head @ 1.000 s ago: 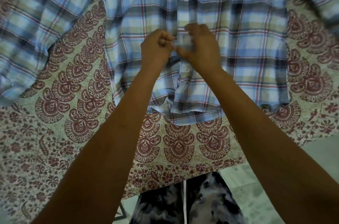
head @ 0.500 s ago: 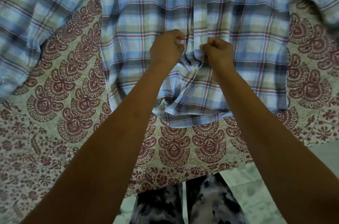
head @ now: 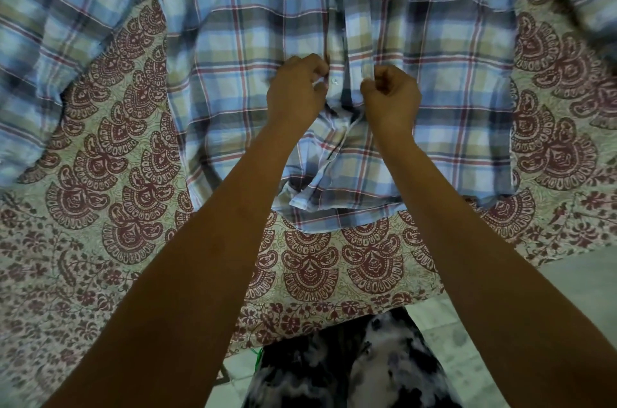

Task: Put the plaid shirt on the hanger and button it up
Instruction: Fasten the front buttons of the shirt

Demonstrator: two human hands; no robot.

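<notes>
Because the shirt [head: 417,73] lies spread face-up on the bed [head: 110,207], both front edges sit flat within easy reach for buttoning. The left hand [head: 295,90] has its grip closed on the edge carrying a small white button [head: 335,82], and the right hand [head: 392,95] is pinched shut on the opposite placket, the two held just apart, I'd guess so the hole can be lined up with the button. Below the hands the fronts hang loose and rumpled, so lower buttons look undone. No hanger shows.
</notes>
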